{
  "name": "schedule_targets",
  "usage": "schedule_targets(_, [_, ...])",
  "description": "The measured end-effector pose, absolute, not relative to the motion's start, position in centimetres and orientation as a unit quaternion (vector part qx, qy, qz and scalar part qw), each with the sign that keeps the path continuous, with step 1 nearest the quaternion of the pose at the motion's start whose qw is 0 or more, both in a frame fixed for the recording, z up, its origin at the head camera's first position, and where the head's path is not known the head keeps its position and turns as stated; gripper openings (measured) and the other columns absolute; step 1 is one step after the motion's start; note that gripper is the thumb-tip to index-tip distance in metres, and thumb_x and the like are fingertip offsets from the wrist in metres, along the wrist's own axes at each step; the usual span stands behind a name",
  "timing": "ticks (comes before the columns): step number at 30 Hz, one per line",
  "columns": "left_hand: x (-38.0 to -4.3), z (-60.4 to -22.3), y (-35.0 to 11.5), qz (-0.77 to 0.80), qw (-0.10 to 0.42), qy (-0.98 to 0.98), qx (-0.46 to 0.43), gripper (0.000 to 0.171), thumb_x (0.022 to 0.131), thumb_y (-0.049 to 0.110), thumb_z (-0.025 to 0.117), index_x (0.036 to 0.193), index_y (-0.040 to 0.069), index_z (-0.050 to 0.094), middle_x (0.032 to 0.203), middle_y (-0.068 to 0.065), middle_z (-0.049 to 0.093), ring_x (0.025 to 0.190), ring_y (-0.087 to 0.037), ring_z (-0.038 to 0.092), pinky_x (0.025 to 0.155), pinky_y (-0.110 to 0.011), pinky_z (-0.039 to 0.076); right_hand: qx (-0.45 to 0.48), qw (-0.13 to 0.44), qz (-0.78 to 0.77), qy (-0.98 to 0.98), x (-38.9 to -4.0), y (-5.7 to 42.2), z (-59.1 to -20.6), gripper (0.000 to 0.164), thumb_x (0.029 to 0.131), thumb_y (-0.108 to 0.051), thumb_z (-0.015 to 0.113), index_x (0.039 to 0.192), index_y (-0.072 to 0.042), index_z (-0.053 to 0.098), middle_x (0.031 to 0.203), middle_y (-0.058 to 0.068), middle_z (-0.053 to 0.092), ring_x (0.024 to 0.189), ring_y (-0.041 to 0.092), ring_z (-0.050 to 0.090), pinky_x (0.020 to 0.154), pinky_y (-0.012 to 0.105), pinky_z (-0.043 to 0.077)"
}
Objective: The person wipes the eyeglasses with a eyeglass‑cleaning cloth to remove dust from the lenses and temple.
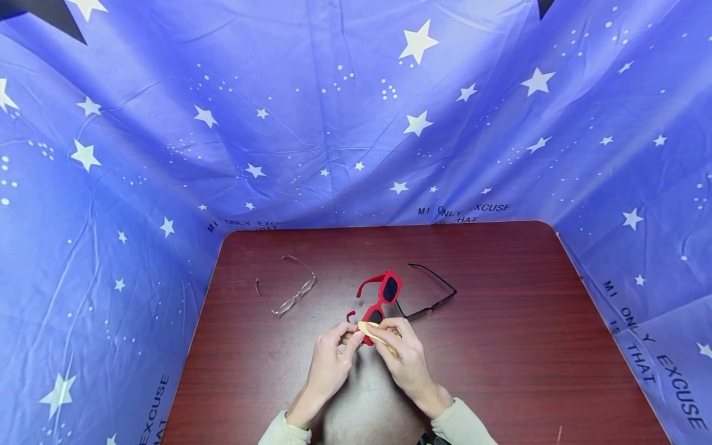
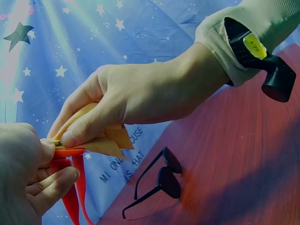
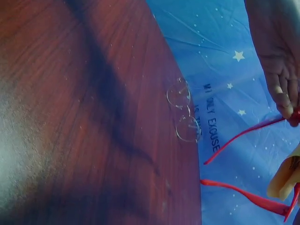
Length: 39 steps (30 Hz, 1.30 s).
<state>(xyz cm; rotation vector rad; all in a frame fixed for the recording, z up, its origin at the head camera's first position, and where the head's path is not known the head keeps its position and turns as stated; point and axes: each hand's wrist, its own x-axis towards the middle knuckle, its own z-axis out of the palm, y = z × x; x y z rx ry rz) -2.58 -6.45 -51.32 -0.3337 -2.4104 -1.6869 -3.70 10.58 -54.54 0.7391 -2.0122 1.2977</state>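
Red sunglasses [image 1: 382, 304] with dark lenses are held up above the table, their temples pointing left in the head view. My left hand [image 1: 328, 366] pinches them at the near end of the frame. A yellow cloth [image 1: 364, 326] is folded over that near end, and my right hand [image 1: 410, 360] pinches it between thumb and fingers against the glasses. In the left wrist view, loose corners of the cloth [image 2: 115, 140] stick out beneath the right hand [image 2: 136, 89]. The near lens is partly hidden by the cloth and fingers.
Thin-rimmed clear glasses [image 1: 296, 295] lie with temples unfolded on the left of the dark red wooden table [image 1: 512, 321]. Black sunglasses [image 1: 436, 301] lie behind the right hand. A blue star-patterned cloth [image 1: 334, 136] hangs around the table's back and sides.
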Motion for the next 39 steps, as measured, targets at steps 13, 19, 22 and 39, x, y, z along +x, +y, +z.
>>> schedule_targets(13, [-2.2, -51.6, -6.8, -0.56, 0.097, -0.812, -0.131, 0.005, 0.096, 0.011, 0.071, 0.093, 0.007, 0.073, 0.078, -0.001, 0.072, 0.07, -0.004, 0.063, 0.059, -0.021, 0.051, 0.198, 0.344, 0.478, -0.784, -5.9, 13.0, -53.9, 0.043, 0.073, 0.017, 0.079, 0.111, -0.003, 0.078, 0.102, 0.012, 0.065, 0.088, 0.023, 0.063, 0.081, 0.014, 0.048])
schedule_targets(19, [-2.1, -51.5, -7.1, -0.565, 0.082, -0.812, -0.124, 0.002, 0.095, 0.008, 0.071, 0.094, 0.007, 0.073, 0.08, 0.003, 0.071, 0.072, -0.001, 0.062, 0.064, -0.021, 0.052, 0.146, 0.359, 0.489, -0.781, -6.7, 13.4, -52.0, 0.04, 0.07, 0.025, 0.077, 0.104, 0.003, 0.077, 0.096, 0.019, 0.064, 0.084, 0.024, 0.061, 0.082, 0.008, 0.045])
schedule_targets(22, [-2.0, -51.5, -7.2, -0.566, 0.082, -0.81, -0.132, 0.002, 0.095, 0.005, 0.071, 0.095, 0.006, 0.073, 0.081, 0.003, 0.071, 0.072, -0.003, 0.063, 0.065, -0.022, 0.053, 0.125, 0.371, 0.485, -0.782, -6.9, 13.3, -50.2, 0.037, 0.07, 0.026, 0.076, 0.102, 0.007, 0.076, 0.094, 0.022, 0.063, 0.084, 0.028, 0.06, 0.084, 0.009, 0.042])
schedule_targets(39, [-1.9, -51.7, -7.4, -0.558, 0.098, -0.81, -0.152, 0.008, 0.096, 0.005, 0.069, 0.099, 0.012, 0.072, 0.086, 0.003, 0.072, 0.079, -0.006, 0.066, 0.071, -0.024, 0.054, 0.141, 0.346, 0.495, -0.785, -7.0, 13.8, -53.0, 0.039, 0.071, 0.023, 0.077, 0.105, 0.003, 0.077, 0.097, 0.018, 0.063, 0.086, 0.022, 0.059, 0.083, 0.008, 0.042])
